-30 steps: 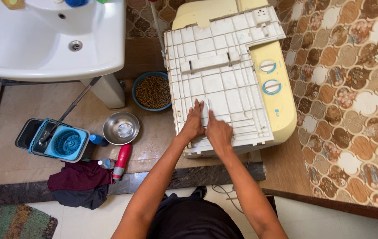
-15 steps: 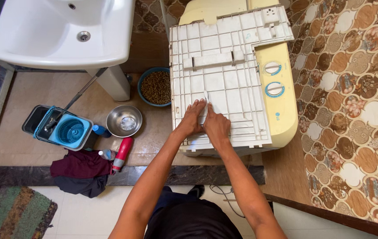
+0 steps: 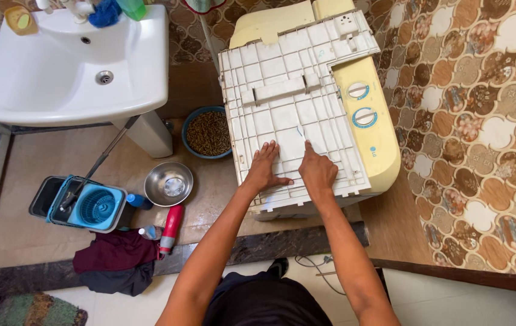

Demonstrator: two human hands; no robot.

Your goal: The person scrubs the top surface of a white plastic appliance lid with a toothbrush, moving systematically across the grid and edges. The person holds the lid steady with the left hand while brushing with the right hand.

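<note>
Head view, looking straight down. A white ribbed plastic panel [image 3: 288,102], moulded in a grid of shallow square cells, lies flat across the top of a cream-yellow washing machine [image 3: 379,151] and covers most of it; the machine's strip with two round dials [image 3: 359,104] stays uncovered along the panel's right edge. The left hand [image 3: 264,169] rests palm-down on the near part of the panel, fingers spread and flat, closed on nothing. The right hand [image 3: 318,171] lies just beside it, also on the panel, with the forefinger stretched forward and pressing a cell of the grid while the other fingers are curled under; it grips nothing. The two hands are near each other but apart. On the floor to the left of the machine stand a blue bowl of brown pellets [image 3: 208,133] and, nearer the person, an empty steel bowl [image 3: 168,183]. Farther left are a blue mop bucket [image 3: 86,204], a red bottle [image 3: 171,228] lying on its side, and a heap of dark cloth [image 3: 116,261]. A white washbasin [image 3: 77,66] fills the upper left; patterned brown tiles [image 3: 481,121] cover the surface to the right of the machine.
</note>
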